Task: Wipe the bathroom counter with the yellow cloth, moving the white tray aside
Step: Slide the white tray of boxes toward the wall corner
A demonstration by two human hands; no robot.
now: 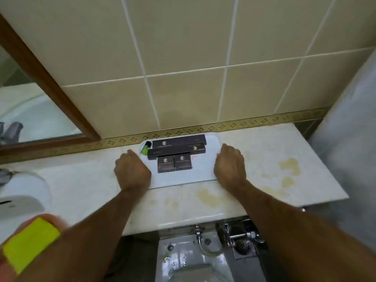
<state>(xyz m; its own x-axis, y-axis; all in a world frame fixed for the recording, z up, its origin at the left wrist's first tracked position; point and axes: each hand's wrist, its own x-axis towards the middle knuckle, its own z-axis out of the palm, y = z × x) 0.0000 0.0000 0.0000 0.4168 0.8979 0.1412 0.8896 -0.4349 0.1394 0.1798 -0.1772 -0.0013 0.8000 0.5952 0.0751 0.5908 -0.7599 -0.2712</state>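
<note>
A white tray [184, 179] lies on the pale bathroom counter [183, 202] against the tiled wall. It carries several dark boxes [176, 153] and a small green bottle [145, 150]. My left hand [131, 169] grips the tray's left edge. My right hand [230, 165] grips its right edge. The folded yellow cloth [30, 244] sits at the lower left, near the sink, apart from both hands. Yellowish stains [290, 165] mark the counter right of the tray and in front of it.
A white sink [22, 198] is at the left, with a wood-framed mirror [40, 78] above it. Below the counter's front edge are metal valves [242, 233], a hose and a floor drain [243, 245]. A white surface [350, 139] rises at the right end.
</note>
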